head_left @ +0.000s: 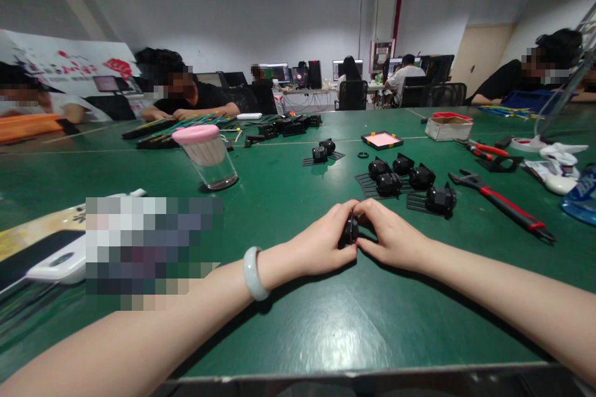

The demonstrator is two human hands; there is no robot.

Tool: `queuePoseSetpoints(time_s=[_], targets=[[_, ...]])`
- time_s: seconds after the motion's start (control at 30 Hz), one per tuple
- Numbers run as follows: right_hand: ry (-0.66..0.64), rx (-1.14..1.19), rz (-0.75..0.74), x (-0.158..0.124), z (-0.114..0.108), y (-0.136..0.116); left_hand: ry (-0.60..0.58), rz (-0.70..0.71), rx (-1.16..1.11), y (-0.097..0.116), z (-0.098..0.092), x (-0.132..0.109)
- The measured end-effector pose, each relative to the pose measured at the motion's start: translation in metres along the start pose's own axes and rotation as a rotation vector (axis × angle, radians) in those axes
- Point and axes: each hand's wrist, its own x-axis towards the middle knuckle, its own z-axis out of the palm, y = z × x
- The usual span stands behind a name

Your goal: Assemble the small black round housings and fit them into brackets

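Both of my hands meet over the green table [298,335] around a small black plastic part [349,232]. My left hand [328,236], with a pale bangle [254,273] on its wrist, closes its fingers on the part from the left. From the right, my right hand [391,236] curves its thumb and fingertips onto the same part. The fingers hide most of it. Just beyond lie several similar black parts [388,183] with thin flat prongs, and another one [438,200] sits to their right. Two more black parts [321,152] rest farther back.
At right are an adjustable wrench [507,205], red-handled pliers [488,149], a small box [448,129] and a blue bottle [582,195]. A pink-lidded cup [205,155] stands at left. Across the table are a black pile [288,127] and a person in a black shirt [190,96].
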Motion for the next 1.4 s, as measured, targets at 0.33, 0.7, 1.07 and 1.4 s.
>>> queuePoseSetpoints(time_s=[0.33,0.7,1.07,1.4], targets=[[-0.023,-0.034,-0.016,0.0000,0.0003,0.0004,0.004,-0.019,0.028,-0.0048,0.0021,-0.0013],[-0.048,-0.012,-0.003,0.0010,-0.0037,-0.0038,0.016,-0.018,0.012,-0.0053,0.0035,-0.0016],[-0.058,-0.017,0.012,0.0014,-0.0047,-0.0048,0.013,-0.012,0.014,-0.0050,0.0031,-0.0010],[-0.094,-0.038,0.031,0.0019,-0.0061,-0.0044,0.006,-0.027,0.038,-0.0063,0.0039,-0.0016]])
